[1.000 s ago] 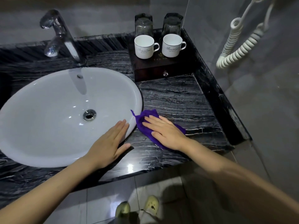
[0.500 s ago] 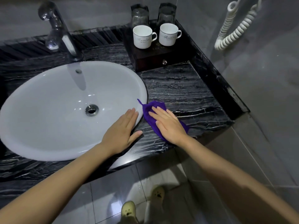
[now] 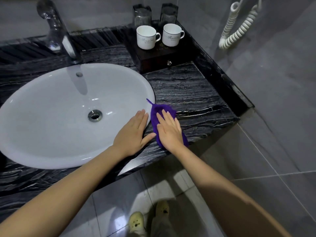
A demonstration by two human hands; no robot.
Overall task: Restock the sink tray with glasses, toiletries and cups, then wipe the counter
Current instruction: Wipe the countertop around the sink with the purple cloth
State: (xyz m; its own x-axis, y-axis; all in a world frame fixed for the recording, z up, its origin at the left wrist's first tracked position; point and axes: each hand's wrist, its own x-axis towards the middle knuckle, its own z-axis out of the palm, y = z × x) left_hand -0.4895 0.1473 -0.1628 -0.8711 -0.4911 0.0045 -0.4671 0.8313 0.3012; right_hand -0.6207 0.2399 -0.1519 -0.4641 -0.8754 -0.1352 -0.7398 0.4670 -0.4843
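Observation:
A purple cloth (image 3: 156,111) lies on the black marble counter (image 3: 191,93) just right of the white sink basin (image 3: 56,117). My right hand (image 3: 169,130) presses flat on the cloth, fingers spread. My left hand (image 3: 133,134) rests flat on the sink rim beside it, holding nothing. At the back right a dark wooden tray (image 3: 153,57) with a small drawer knob carries two white cups (image 3: 146,37) (image 3: 171,35) in front and two upside-down glasses (image 3: 142,15) (image 3: 168,13) behind.
A chrome faucet (image 3: 56,31) stands behind the basin. A white coiled cord (image 3: 239,29) hangs on the grey wall at right. A raised black ledge (image 3: 227,84) borders the counter's right side. Tiled floor and my slippers (image 3: 136,221) lie below the counter edge.
My right hand has slid the cloth left, closer to the sink rim and my left hand. The camera view shifted slightly.

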